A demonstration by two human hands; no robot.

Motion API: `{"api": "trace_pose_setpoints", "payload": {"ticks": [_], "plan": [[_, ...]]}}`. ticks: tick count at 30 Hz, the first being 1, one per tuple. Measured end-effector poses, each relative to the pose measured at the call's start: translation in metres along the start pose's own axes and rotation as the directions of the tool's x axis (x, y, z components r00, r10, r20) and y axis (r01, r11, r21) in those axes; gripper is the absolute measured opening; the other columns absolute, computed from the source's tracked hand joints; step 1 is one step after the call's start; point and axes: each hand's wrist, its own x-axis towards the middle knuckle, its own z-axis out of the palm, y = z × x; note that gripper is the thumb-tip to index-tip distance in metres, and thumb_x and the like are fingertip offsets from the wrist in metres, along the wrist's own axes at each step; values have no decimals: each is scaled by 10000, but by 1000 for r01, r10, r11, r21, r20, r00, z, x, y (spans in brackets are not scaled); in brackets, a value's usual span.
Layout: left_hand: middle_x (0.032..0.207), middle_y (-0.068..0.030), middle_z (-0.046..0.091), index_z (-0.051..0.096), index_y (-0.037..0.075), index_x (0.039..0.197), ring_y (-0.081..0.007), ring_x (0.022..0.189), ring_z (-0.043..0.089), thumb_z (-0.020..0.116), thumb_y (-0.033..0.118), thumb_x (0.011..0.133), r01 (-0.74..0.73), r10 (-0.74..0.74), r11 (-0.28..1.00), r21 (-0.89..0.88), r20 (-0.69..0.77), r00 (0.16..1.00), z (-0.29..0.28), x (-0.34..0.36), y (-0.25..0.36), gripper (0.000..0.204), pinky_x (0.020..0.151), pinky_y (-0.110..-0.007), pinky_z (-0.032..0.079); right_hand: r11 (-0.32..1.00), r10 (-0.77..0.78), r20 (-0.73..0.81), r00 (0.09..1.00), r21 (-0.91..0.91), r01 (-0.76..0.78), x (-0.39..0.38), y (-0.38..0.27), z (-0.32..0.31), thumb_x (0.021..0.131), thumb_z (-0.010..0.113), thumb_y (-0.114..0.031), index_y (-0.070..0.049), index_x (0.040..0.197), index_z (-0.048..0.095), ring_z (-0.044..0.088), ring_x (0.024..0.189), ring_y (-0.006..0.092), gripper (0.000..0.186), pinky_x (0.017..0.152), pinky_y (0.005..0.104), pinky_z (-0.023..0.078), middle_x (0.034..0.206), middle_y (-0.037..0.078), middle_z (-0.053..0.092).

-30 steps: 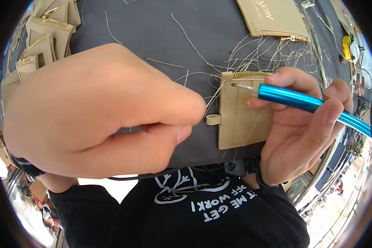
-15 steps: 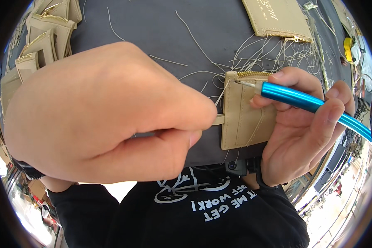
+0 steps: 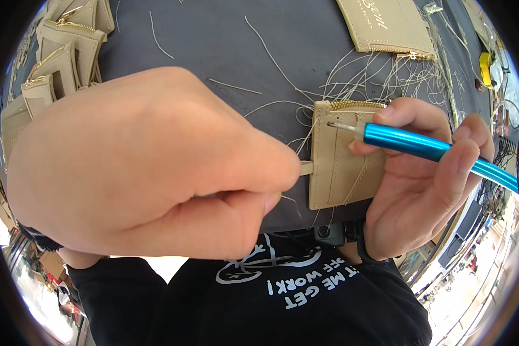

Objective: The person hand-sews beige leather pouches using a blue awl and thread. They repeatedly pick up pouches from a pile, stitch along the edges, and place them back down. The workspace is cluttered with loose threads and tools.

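Note:
A beige card holder [image 3: 323, 173] with a gold zipper and stitched card slots lies on the dark grey work surface. My right hand [image 3: 421, 167] grips a blue pen-shaped tool with a thin metal tip [image 3: 409, 142], and its fingertips rest by the holder's zipper edge. The tip hovers near the holder's upper left corner, on or just above the leather; I cannot tell which. Large in front, my left hand [image 3: 155, 161] is closed in a pinch beside the holder's left edge. A pale thread [image 3: 292, 202] comes out by its fingertips. The pinch itself is hidden.
More beige zippered holders [image 3: 69, 52] are piled at the far left. Another beige pouch [image 3: 389, 29] lies at the far right, beside a tangle of loose threads [image 3: 380, 75]. A yellow object [image 3: 486, 68] sits at the right rim.
The tool's tip has dropped slightly away from the corner by the zipper. The thread that ran taut from that corner to my left hand is gone from there; a loose end shows below the fingertips.

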Motion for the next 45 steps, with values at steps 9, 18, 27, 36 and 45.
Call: {"api": "trace_pose_setpoints", "payload": {"ticks": [9, 18, 27, 36, 45], "plan": [[602, -11, 489, 542, 65, 721, -212, 516, 492, 568, 92, 795, -24, 24, 1000, 6, -7, 1000, 2, -2, -3, 83, 530, -330, 330, 999, 12, -27, 1000, -35, -13, 0, -1, 4, 1041, 310, -336, -75, 1062, 337, 656, 644, 246, 264, 586, 309, 594, 888, 266, 616], [604, -10, 489, 534, 67, 710, -209, 509, 484, 564, 96, 795, -75, 75, 997, -14, -13, 997, 0, 5, -2, 96, 525, -329, 322, 999, 9, 0, 1000, -48, -9, 1, -1, 2, 1041, 301, -331, -70, 1059, 330, 652, 631, 249, 263, 585, 308, 590, 886, 268, 615], [598, -4, 486, 533, 75, 698, -212, 501, 479, 557, 101, 797, -34, 34, 999, -15, 11, 999, -1, -2, -3, 105, 523, -327, 321, 999, 1, -19, 1000, -38, -2, -1, 0, 3, 1042, 293, -323, -70, 1057, 329, 649, 623, 248, 256, 593, 308, 587, 887, 269, 616], [656, 49, 376, 588, 47, 980, -56, 577, 359, 558, 108, 899, 317, -171, 946, 72, -718, 675, 9, 11, -5, 106, 547, -250, 291, 976, 152, -150, 977, 176, -125, -4, -3, -1, 1043, 288, -317, -89, 1071, 350, 595, 569, 221, 237, 532, 289, 544, 803, 209, 595], [615, 36, 279, 593, 41, 1049, -70, 571, 279, 708, 173, 819, 149, -151, 988, -43, -469, 870, 15, 21, -2, 289, 518, -256, 230, 925, 132, -147, 980, 375, -68, -7, -4, -9, 1040, 289, -305, -110, 1035, 380, 461, 481, 188, 214, 442, 288, 402, 724, 156, 556]]}}
